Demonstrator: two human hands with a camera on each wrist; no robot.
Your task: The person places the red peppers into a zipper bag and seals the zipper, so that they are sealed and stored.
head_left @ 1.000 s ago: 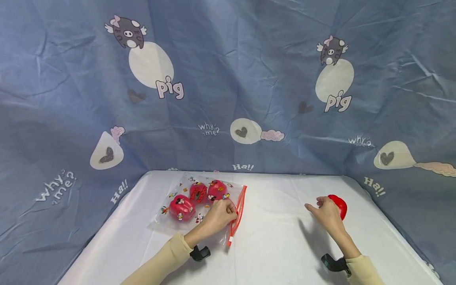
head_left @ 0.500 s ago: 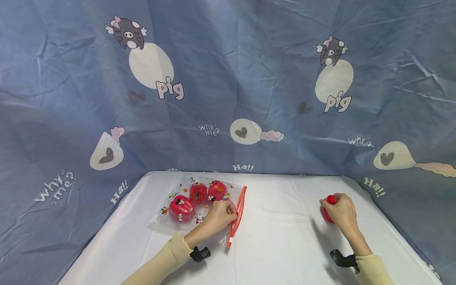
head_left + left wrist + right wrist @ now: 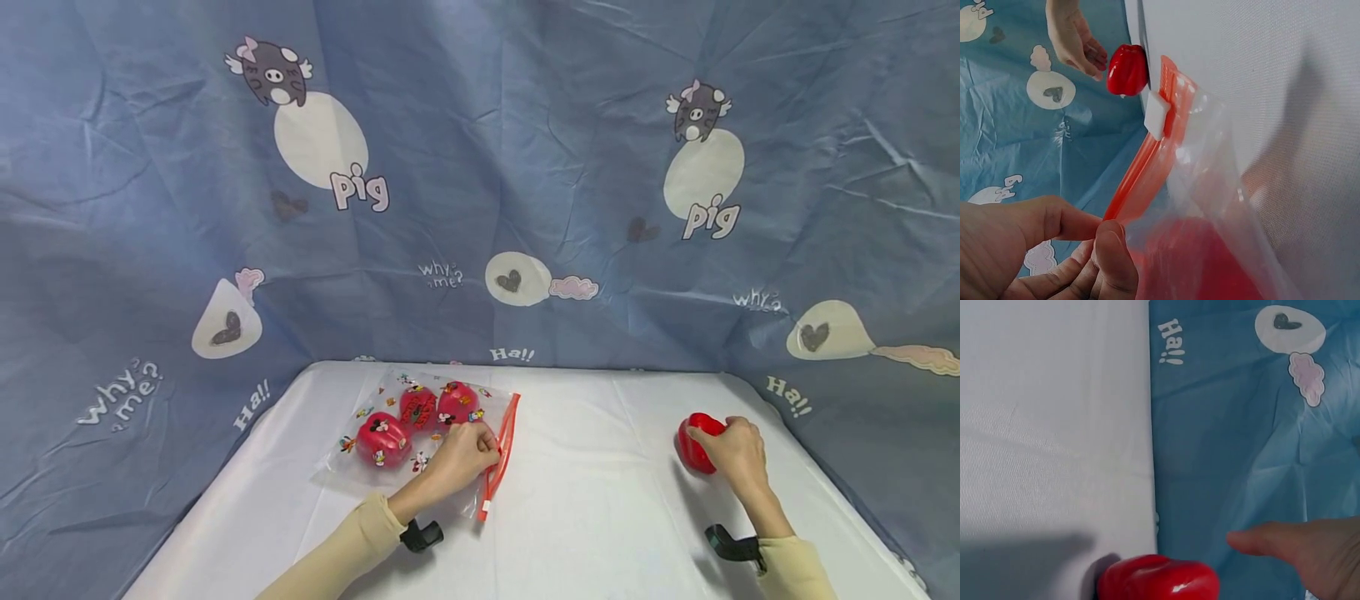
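Note:
A clear zip bag (image 3: 330,460) with cartoon prints and an orange closure (image 3: 510,425) lies on the table at left. Three red, rounded things, bell peppers by their look, show inside it. My left hand (image 3: 461,454) pinches the bag's orange edge between thumb and finger; the left wrist view shows the mouth's white slider (image 3: 1157,115) farther along. At the right sits a loose red bell pepper (image 3: 697,446). My right hand (image 3: 738,454) hovers at its right side, fingers loosely bent; both wrist views show a gap between hand and pepper.
The table (image 3: 592,483) has a white cover. Behind it and at both sides hangs a blue printed cloth (image 3: 480,167). Each wrist wears a black camera mount, such as the left mount (image 3: 422,536).
My right hand has moved rightward across the loose pepper, from its left side to its right, uncovering the pepper's left part. The left hand and bag have stayed put.

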